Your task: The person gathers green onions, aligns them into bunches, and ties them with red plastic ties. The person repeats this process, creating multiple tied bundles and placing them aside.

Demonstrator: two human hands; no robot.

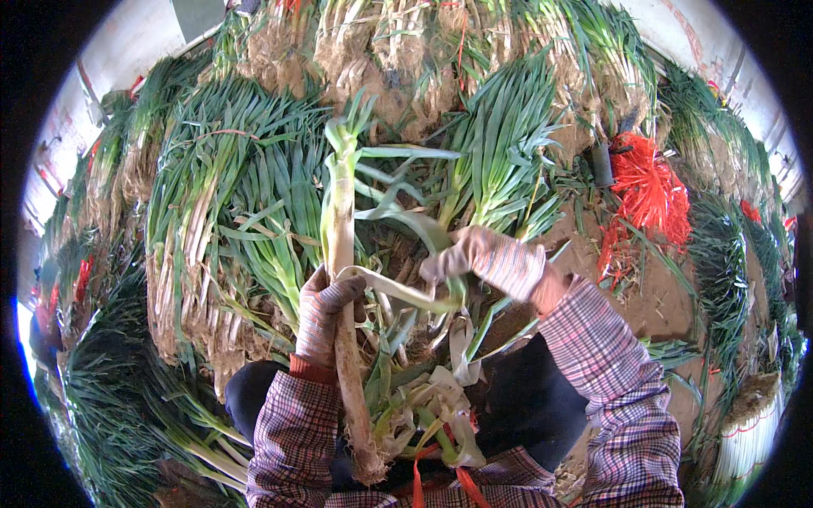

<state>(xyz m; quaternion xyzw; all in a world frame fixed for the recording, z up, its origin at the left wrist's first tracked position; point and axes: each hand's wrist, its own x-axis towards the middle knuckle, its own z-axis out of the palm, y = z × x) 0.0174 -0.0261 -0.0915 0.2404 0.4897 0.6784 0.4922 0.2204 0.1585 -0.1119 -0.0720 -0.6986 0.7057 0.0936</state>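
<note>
My left hand [327, 308], in a striped knit glove, grips a thick leek or large green onion [345, 238] by its pale stalk. The plant stands almost upright in the view, its green top away from me and its soil-stained roots near my lap. My gloved right hand [479, 260], slightly blurred, pinches a long leaf [422, 225] out to the right of the stalk. A pale strip of outer skin [400, 291] hangs off the stalk toward that hand. Limp peeled leaves [444, 400] lie in a heap between my knees.
Bundles of leeks [203, 190] are piled at left, and more rooty bundles [406, 51] stand along the back. A red plastic-string tangle [654, 190] lies at right beside a dark cylinder [602, 165]. A tied bundle of white stalks [749, 432] sits at lower right.
</note>
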